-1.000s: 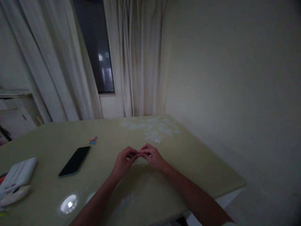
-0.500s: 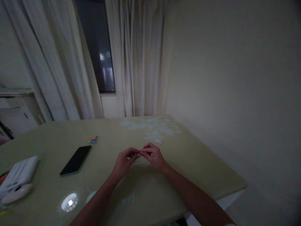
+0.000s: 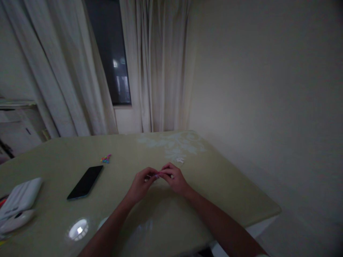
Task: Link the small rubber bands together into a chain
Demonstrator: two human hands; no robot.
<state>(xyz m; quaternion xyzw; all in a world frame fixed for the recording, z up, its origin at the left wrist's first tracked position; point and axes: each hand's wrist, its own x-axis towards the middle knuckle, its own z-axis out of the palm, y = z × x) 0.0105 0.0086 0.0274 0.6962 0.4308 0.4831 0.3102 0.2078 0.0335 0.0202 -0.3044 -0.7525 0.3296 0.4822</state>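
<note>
Two hands pinch something tiny, well inside table edges.

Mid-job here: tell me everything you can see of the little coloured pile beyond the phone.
The coloured pile is a small, close cluster of tiny bright pieces, with pink, orange, yellow, green and blue showing. They look like plastic, though their shapes are too small to tell. It lies on the table just past the far end of the phone, apart from it, and off to the left of the left hand, not touched by it.
</note>
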